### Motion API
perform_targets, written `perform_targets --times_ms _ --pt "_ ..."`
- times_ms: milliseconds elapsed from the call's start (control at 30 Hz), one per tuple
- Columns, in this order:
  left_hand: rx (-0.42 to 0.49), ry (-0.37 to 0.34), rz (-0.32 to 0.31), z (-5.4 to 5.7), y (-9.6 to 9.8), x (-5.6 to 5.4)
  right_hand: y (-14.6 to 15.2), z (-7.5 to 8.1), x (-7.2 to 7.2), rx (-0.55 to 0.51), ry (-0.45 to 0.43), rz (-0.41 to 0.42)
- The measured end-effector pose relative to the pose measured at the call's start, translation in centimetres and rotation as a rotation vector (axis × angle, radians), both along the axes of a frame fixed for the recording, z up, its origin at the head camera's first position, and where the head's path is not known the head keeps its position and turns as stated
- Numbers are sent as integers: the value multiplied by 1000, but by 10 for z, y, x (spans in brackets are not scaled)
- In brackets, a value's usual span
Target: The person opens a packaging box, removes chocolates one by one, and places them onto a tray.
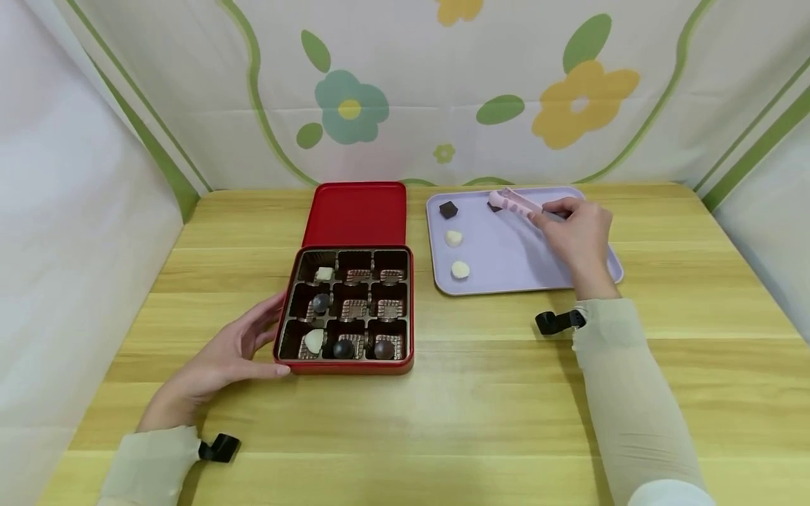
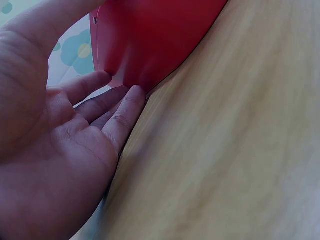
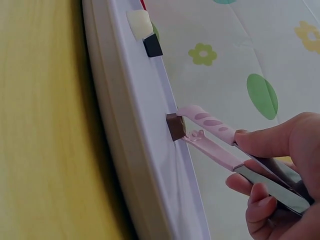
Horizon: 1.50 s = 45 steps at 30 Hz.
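Note:
My right hand (image 1: 579,235) holds a pair of tongs (image 3: 215,125) with pink tips and metal handles. The tips stand at either side of a dark brown chocolate (image 3: 175,126) near the back edge of the lavender tray (image 1: 531,281). At the tray's left lie another dark chocolate (image 1: 448,209) and two white ones, the upper white chocolate (image 1: 453,238) and the round white chocolate (image 1: 460,270). My left hand (image 1: 230,355) touches the left side of the red tin (image 1: 354,367), fingers extended, thumb at its front corner. Several chocolates sit in the tin's brown divided insert (image 1: 354,309).
The tin's red lid (image 1: 357,213) lies hinged open behind it, left of the tray. All stands on a wooden table (image 1: 443,422). A flowered white curtain (image 1: 418,98) hangs right behind the table's far edge.

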State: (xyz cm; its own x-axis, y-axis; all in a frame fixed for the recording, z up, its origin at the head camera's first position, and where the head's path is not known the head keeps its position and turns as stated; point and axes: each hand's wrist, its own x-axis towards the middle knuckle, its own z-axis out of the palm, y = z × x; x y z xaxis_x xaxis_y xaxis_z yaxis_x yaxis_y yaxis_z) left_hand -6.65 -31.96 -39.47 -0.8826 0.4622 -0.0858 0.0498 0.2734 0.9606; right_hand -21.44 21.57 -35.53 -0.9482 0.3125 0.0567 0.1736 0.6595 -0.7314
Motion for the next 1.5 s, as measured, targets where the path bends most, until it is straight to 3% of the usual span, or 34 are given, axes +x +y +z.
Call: perform_targets --times_ms 267,600,1000,1500 --pt "2 1 3 -1 -1 0 -1 4 1 -28 54 -34" --pt "9 -16 5 -1 0 -1 -12 7 6 -76 273 -2" --pt "-6 -37 17 1 1 -1 -29 11 11 -105 384 126" --pt "-10 -47 28 1 1 -2 -49 18 37 -143 432 328"
